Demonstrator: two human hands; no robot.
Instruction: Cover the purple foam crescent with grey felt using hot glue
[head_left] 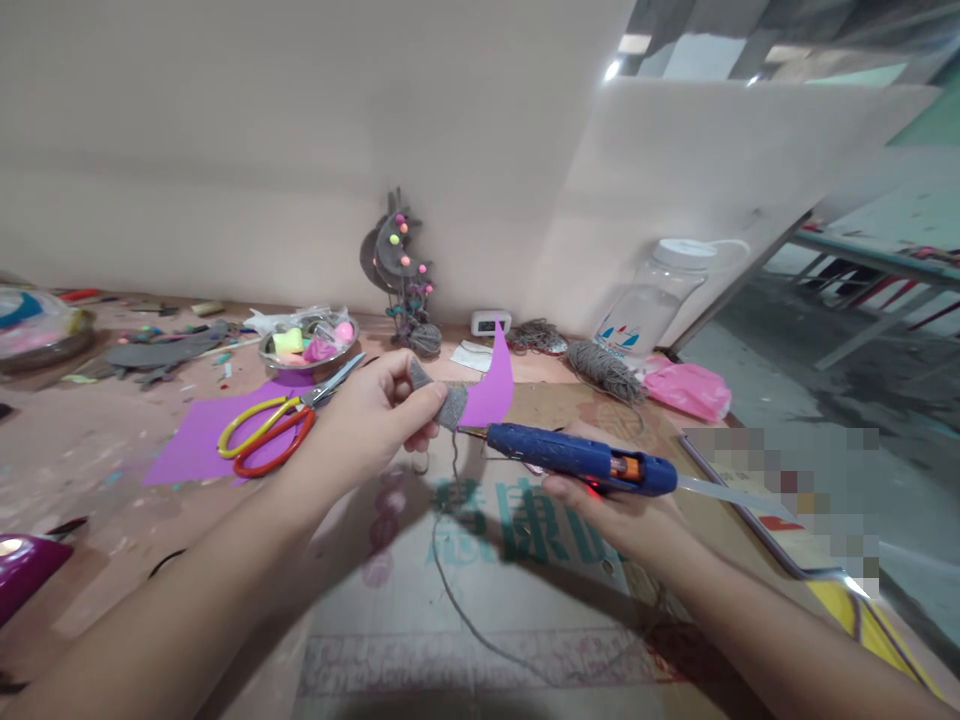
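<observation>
My left hand [382,410] pinches a purple crescent [491,392] whose lower end is wrapped in grey yarn [452,405], held above the cardboard [480,590] on the table [75,450]. My right hand [607,505] grips a blue glue gun [577,457], its nozzle touching the yarn wrap. A strand of yarn trails down across the cardboard. Scissors [270,430] lie on purple paper [195,435] just left of my left hand, with a bowl [307,350] behind them.
</observation>
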